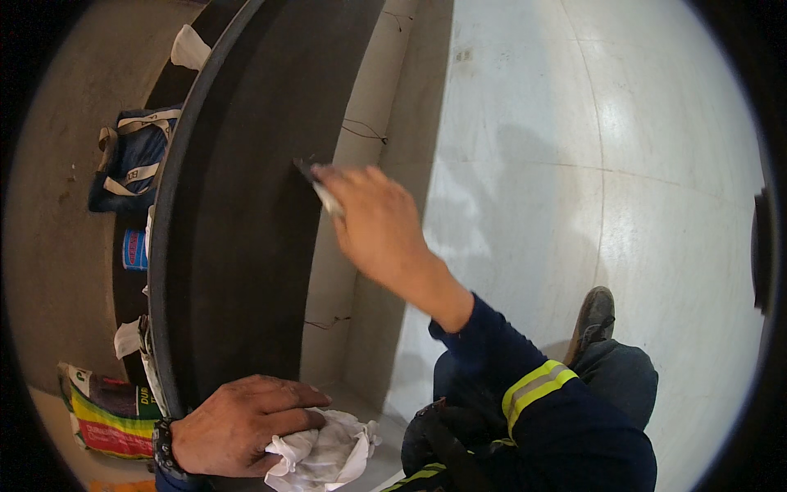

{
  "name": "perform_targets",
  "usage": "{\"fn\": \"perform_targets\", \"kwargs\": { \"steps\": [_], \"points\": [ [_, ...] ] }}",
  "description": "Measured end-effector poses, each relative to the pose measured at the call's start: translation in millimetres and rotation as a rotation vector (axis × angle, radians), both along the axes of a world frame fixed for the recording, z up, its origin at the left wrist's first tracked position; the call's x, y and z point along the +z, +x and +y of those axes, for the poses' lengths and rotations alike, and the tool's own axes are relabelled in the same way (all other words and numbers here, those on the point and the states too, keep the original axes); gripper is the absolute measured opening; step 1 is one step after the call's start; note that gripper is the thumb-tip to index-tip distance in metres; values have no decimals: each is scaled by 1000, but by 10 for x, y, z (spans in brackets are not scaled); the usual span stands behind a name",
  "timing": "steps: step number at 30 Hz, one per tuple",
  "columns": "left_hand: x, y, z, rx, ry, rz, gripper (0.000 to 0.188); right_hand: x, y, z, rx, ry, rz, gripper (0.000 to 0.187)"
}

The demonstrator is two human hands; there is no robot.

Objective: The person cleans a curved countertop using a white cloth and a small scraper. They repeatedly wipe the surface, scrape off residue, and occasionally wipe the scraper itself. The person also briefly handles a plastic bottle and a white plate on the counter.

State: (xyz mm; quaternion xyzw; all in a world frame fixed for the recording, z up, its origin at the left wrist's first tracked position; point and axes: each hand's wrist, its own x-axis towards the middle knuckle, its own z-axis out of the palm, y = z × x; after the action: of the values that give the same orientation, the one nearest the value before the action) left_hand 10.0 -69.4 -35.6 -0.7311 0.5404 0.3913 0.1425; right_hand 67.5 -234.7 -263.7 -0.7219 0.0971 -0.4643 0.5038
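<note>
My right hand is closed around a small scraper with a dark blade and a pale handle. The blade tip meets the long dark countertop close to its right edge. Lower down, my left hand is closed on a crumpled white rag with greyish smudges, at the countertop's near end. My fingers partly cover the rag. Most of the scraper's handle is hidden inside my right hand.
Thin wires stick out from the pale recess right of the countertop. Beyond its left rim are a blue bag, a blue can, white scraps and a colourful sack. Pale floor tiles spread to the right.
</note>
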Motion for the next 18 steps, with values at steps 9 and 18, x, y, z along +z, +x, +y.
{"fn": "perform_targets", "kwargs": {
  "steps": [9,18],
  "points": [
    [-11,-18,-12,-2,5,-2,39,42,5,-102,-2,12,-7,42],
    [-2,-13,33,17,-5,-24,36,-245,5,-603,467,558,198,38]
  ]
}}
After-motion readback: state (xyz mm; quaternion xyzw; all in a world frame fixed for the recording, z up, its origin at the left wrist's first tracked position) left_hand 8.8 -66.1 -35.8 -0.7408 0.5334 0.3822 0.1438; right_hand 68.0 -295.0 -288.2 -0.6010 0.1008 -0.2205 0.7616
